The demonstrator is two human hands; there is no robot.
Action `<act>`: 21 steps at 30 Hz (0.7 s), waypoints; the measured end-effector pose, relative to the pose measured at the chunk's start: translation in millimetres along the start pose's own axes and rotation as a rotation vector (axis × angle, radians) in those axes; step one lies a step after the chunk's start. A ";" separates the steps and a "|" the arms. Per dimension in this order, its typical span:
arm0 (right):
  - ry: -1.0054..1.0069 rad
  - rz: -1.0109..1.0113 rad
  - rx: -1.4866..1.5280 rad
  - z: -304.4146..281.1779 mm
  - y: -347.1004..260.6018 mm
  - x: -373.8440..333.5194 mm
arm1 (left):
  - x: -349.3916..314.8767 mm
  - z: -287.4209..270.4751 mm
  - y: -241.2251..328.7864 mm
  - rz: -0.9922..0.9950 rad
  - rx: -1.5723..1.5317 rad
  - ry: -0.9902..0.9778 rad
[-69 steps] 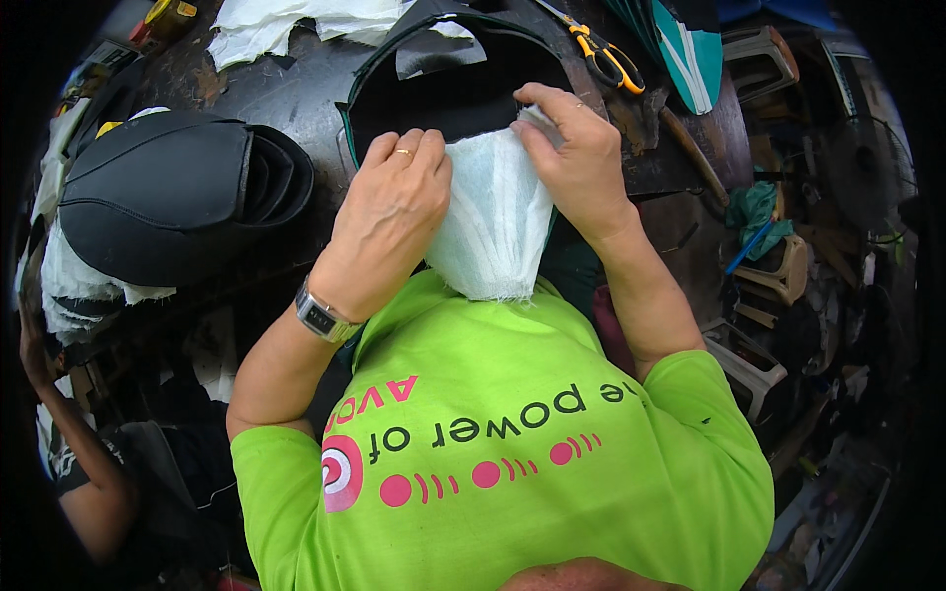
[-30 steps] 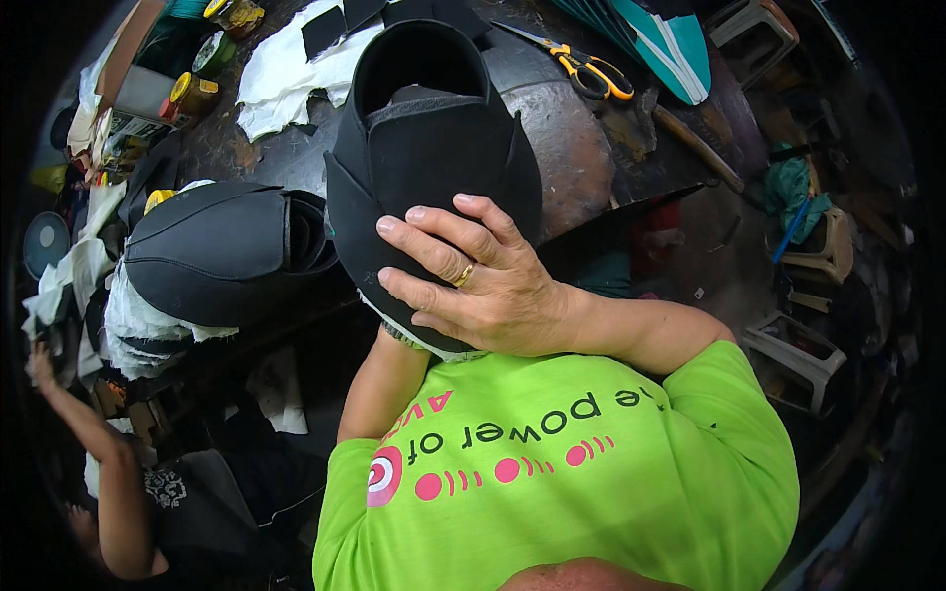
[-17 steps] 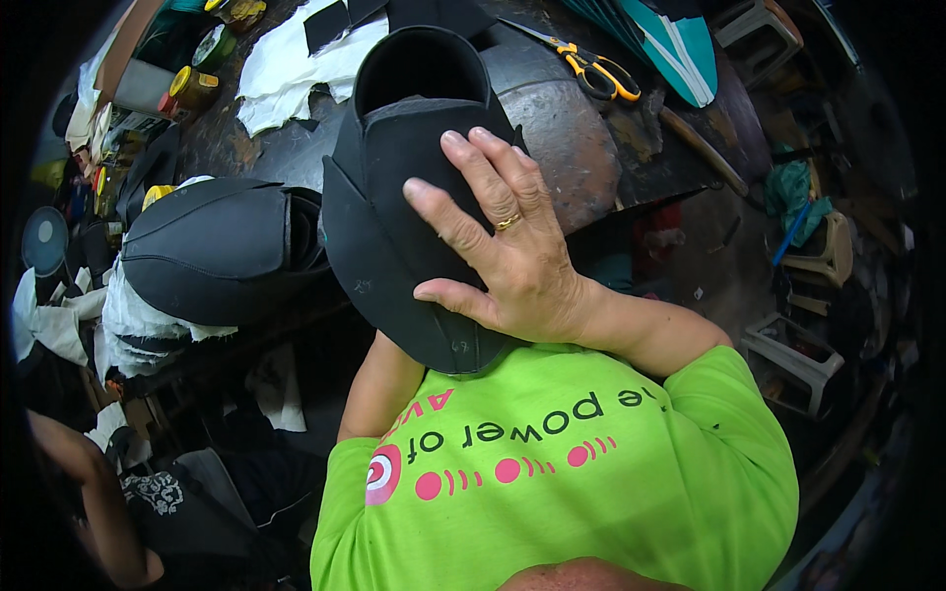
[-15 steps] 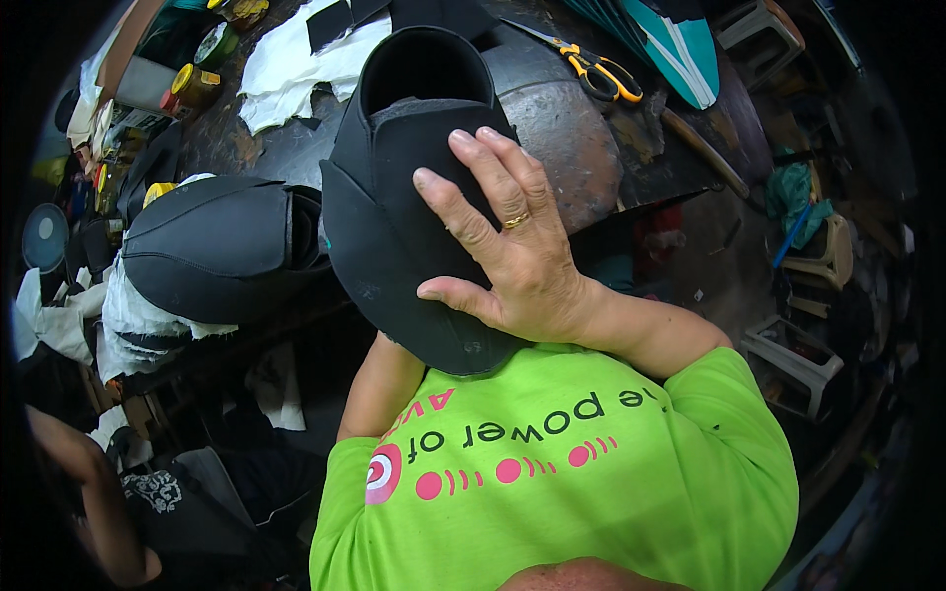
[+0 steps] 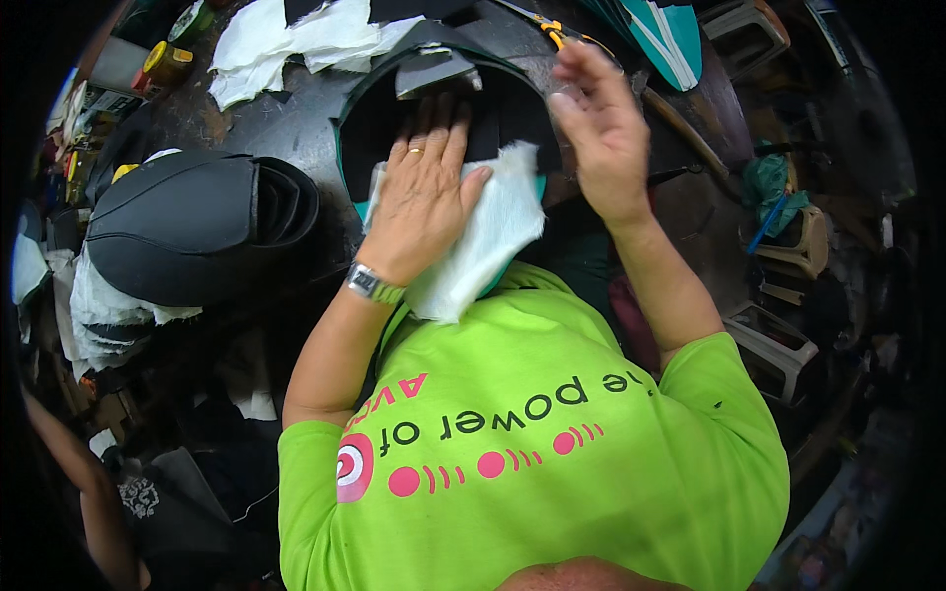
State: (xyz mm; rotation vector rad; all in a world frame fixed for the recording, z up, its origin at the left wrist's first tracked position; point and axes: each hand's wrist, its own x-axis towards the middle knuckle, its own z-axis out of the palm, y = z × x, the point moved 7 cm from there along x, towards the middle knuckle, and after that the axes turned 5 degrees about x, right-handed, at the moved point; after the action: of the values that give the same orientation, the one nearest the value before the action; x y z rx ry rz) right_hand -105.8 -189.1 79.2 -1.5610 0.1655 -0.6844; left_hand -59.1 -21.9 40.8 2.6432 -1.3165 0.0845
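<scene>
Black upper (image 5: 517,123) now showing hollow inside, overturned since earlier frame, lying at table (image 5: 296,138) edge. Right hand (image 5: 603,143) now hanging beside it, blurred, fingers loosely apart, seemingly holding nothing. Left hand (image 5: 424,202) lying flat, gripping nothing, overlapping upper and white cloth (image 5: 498,227). Cloth covering near edge; corner standing loose, so fitting looking unfinished. Left palm hiding cloth beneath; right hand partly hiding scissors (image 5: 557,37).

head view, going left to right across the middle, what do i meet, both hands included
Black stitched pieces, nested in a bundle → left hand → right hand, blurred → wooden handle → crumpled green material
</scene>
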 end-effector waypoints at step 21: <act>-0.739 -0.214 -0.629 -13.0 6.6 -2.9 | -21.1 4.6 3.4 0.353 -0.222 0.057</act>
State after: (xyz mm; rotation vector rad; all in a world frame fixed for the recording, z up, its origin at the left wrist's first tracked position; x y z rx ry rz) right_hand -112.9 -199.7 71.5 -2.3612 -0.3796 -0.1715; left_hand -74.7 -8.2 33.9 2.1902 -1.6527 0.0578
